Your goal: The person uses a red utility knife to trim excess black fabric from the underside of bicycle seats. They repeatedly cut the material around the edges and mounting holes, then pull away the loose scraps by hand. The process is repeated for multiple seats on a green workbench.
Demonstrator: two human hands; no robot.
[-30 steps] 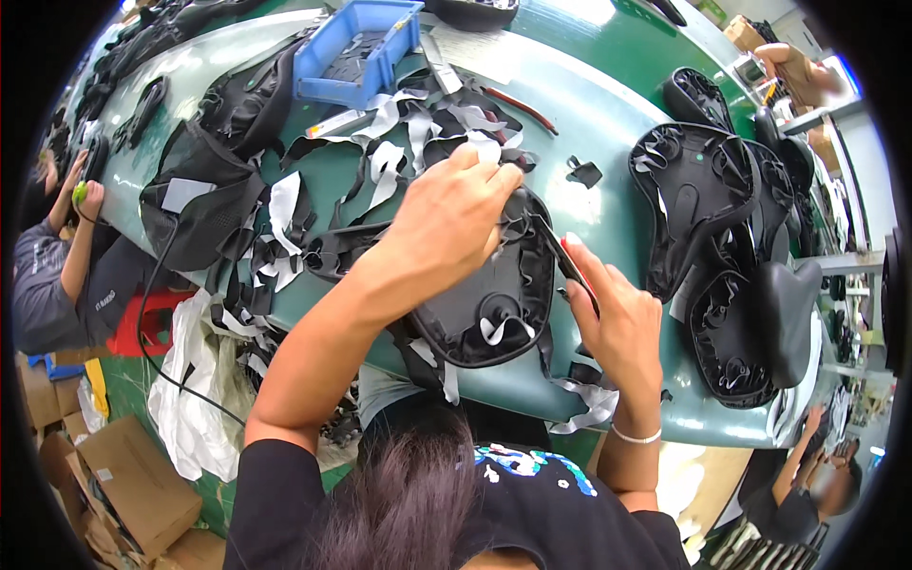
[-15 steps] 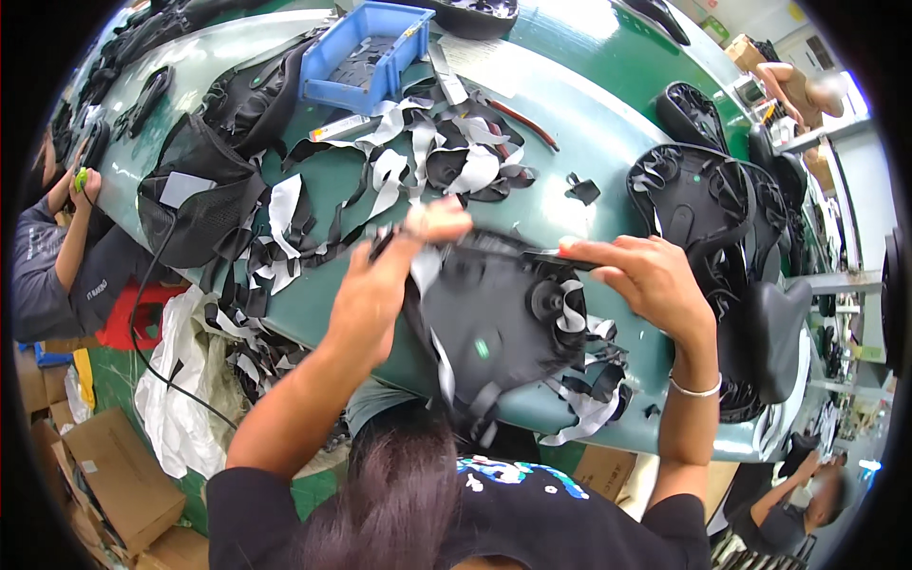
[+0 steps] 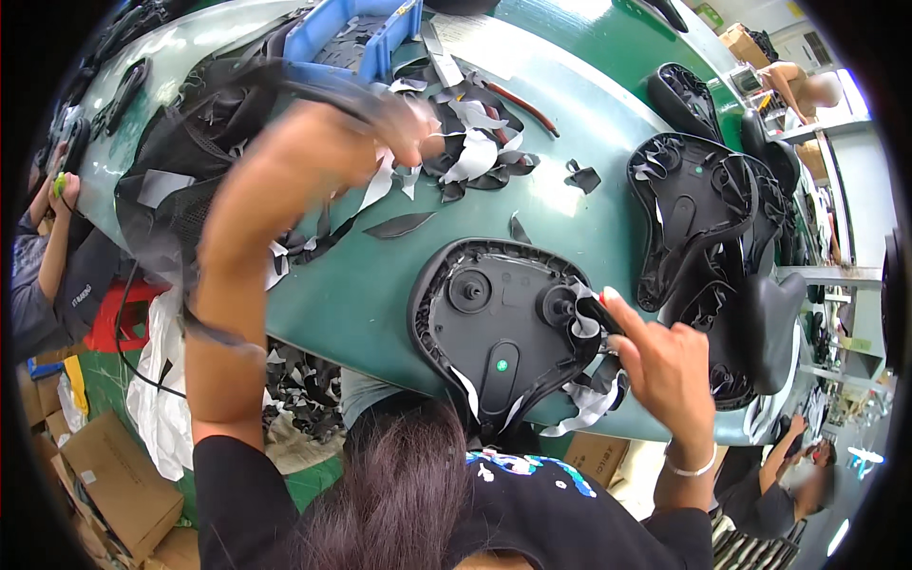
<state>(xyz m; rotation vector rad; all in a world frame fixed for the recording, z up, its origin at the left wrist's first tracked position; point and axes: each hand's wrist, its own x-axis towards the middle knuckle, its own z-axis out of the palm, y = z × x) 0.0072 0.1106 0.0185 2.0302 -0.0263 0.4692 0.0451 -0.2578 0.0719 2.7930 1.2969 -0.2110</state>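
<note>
Both hands work over a green table point(image 3: 361, 294). Left hand point(image 3: 399, 119), blurred, is raised above the scrap pile point(image 3: 465, 142) beyond it, closed on a dark strip point(image 3: 323, 90). Right hand point(image 3: 660, 356) pinches the saddle point(image 3: 499, 328) rim, forefinger out. Saddle lies underside up between the forearms, overhanging the near table edge. Bare tabletop shows left of it; stacked saddles point(image 3: 712, 228) crowd the right hand's far side.

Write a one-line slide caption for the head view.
Right hand steadies an upturned black saddle on the green table; left hand, blurred, is raised.
</note>
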